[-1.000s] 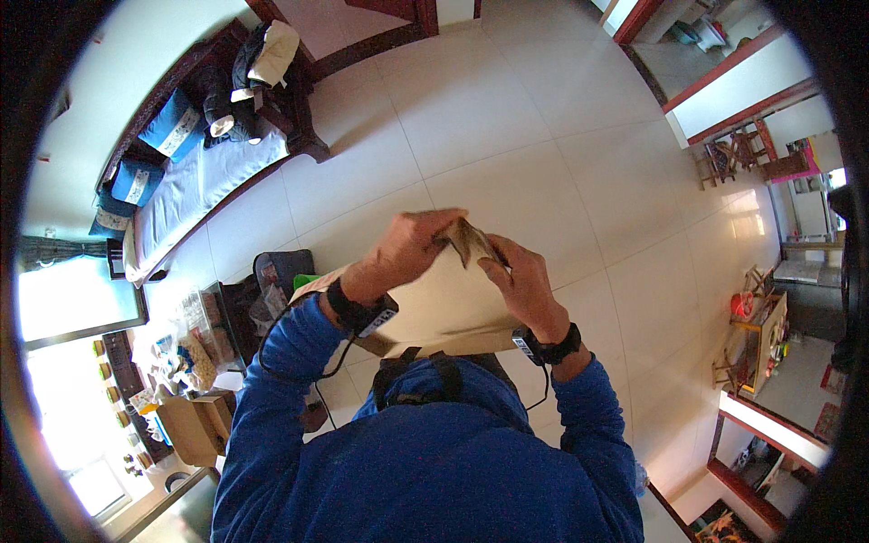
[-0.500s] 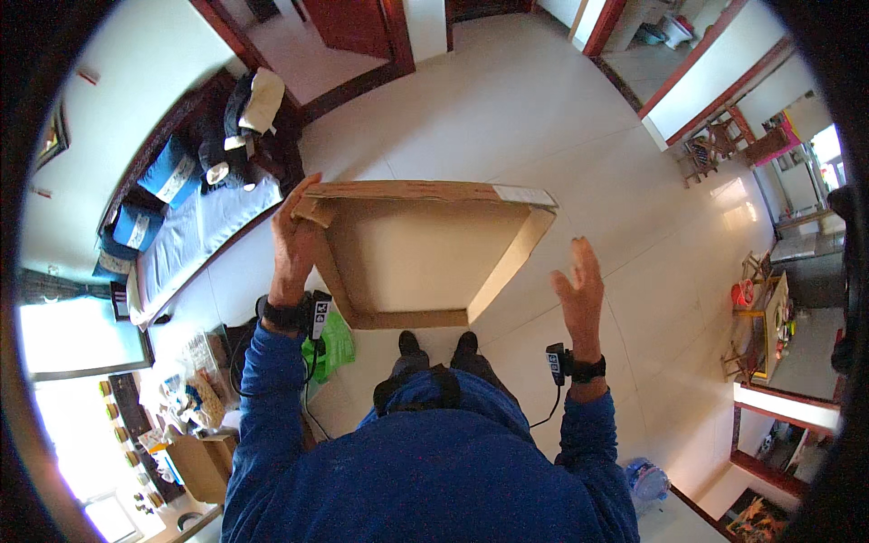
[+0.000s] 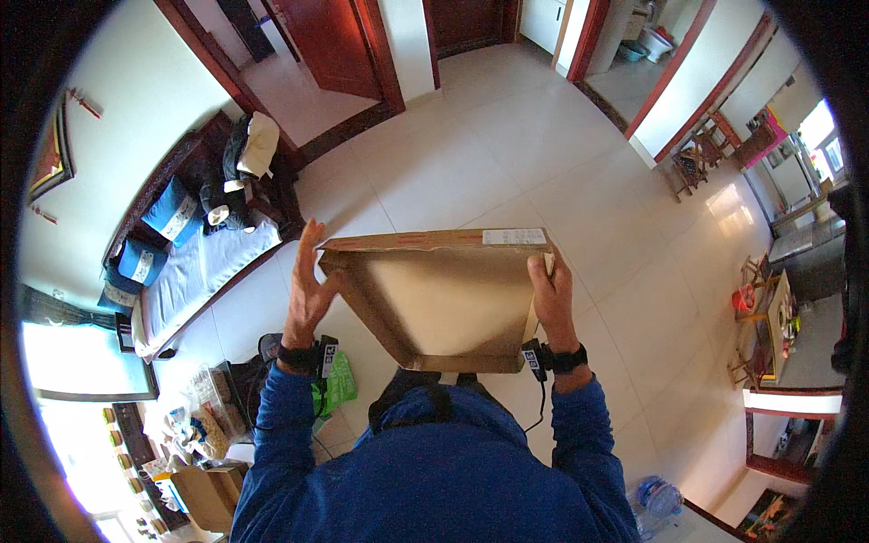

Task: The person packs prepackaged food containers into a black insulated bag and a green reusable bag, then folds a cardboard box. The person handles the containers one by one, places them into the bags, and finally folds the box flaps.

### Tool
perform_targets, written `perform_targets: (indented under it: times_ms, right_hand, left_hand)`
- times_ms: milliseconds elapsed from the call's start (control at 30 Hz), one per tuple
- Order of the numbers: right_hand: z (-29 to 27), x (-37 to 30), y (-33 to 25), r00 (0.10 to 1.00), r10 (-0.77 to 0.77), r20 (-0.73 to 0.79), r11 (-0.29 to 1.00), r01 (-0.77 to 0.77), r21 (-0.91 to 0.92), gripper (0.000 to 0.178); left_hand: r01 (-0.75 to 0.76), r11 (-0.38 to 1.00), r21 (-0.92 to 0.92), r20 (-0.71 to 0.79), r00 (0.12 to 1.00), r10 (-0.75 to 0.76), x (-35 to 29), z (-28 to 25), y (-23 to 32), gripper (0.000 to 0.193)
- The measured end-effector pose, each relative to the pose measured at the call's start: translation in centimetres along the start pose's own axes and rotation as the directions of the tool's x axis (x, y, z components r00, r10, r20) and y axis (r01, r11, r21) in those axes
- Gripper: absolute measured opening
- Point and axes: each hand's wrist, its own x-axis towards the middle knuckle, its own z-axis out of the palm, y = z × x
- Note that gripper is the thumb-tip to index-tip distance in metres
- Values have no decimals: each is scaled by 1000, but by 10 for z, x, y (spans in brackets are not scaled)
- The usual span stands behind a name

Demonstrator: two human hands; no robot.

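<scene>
A shallow brown cardboard box (image 3: 444,303) is held in front of my body, its hollow side turned toward me. A white label (image 3: 514,236) is stuck on its far side wall, toward the right. My right hand (image 3: 554,299) grips the box's right edge, thumb on the inner side and fingers around the outside. At the left edge, my left hand (image 3: 310,291) has its fingers spread, the thumb close to the box's corner. Whether that thumb touches the cardboard I cannot tell. Each wrist carries a black strap with a small cabled device.
A bench with a pale seat cover (image 3: 204,285) and blue cushions stands at the left. A green plastic bag (image 3: 337,385) lies on the floor by my left forearm. Another cardboard box (image 3: 206,496) is at lower left, a clear plastic bottle (image 3: 659,496) at lower right.
The right hand has moved from apart on the right to gripping the box's right edge. The left hand has let go of its corner and spread its fingers. The box sits lower in view.
</scene>
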Motion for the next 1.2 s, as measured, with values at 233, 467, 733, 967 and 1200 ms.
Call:
perform_targets:
  times_ms: [233, 467, 733, 967, 1200]
  right_hand:
    - [27, 37, 6, 996, 87, -28, 996, -88, -32, 45]
    - [67, 74, -6, 991, 118, 57, 972, -104, -210, 44]
    - [87, 95, -12, 987, 51, 155, 999, -53, 4, 58]
    - [72, 119, -11, 976, 180, 123, 970, -197, 141, 59]
    - [37, 165, 4, 966, 238, 100, 947, -254, 199, 59]
  left_hand:
    - [-244, 707, 663, 243, 964, 105, 60, 34, 35, 74]
    - [-458, 830, 317, 500, 825, 264, 127, 72, 38, 57]
    - [-397, 908, 132, 620, 748, 237, 173, 95, 10, 47]
    - [-416, 906, 81, 668, 697, 261, 203, 130, 1, 47]
    - [-443, 895, 41, 665, 681, 306, 246, 179, -4, 51]
